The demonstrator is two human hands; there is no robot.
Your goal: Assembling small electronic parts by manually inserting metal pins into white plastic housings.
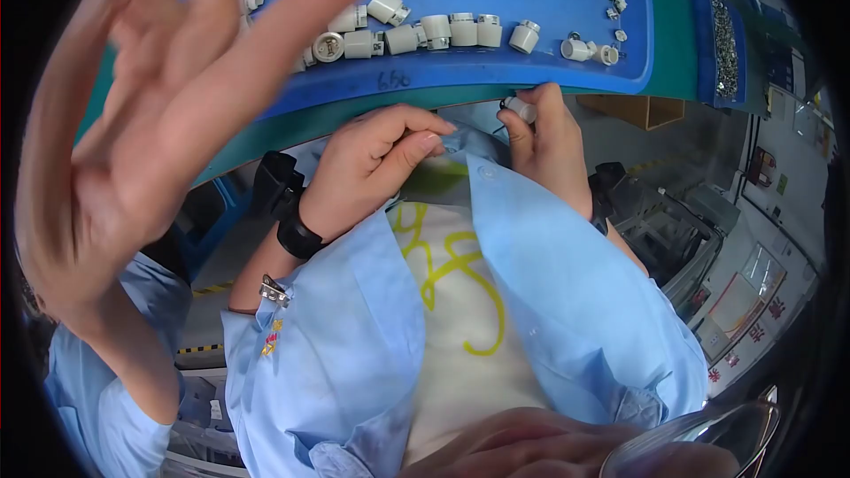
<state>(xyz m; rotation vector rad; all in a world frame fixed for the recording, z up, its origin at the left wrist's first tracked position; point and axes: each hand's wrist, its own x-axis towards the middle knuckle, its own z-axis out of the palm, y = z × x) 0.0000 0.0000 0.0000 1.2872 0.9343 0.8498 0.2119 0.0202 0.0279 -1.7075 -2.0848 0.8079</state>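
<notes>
My right hand (551, 137), at the front edge of the bench, pinches a small white cylindrical fitting (522, 110) with a dark metal end between thumb and fingers. To its left, my left hand (372, 158) is closed, thumb and fingertips drawn together; anything between them is too small or hidden to make out. Both hands are below the rim of a large blue tray (496, 75). Inside it, a row of similar white fittings (463, 31) with metal ends lies along the near side. More small fittings (580, 50) and shiny metal pieces (613, 0) lie at the right.
A co-worker's blurred hand (150, 124) reaches across the left side, over the tray's edge. A narrow blue bin (726, 49) full of small metal parts stands at the far right. Below the bench edge is a cardboard box (651, 111).
</notes>
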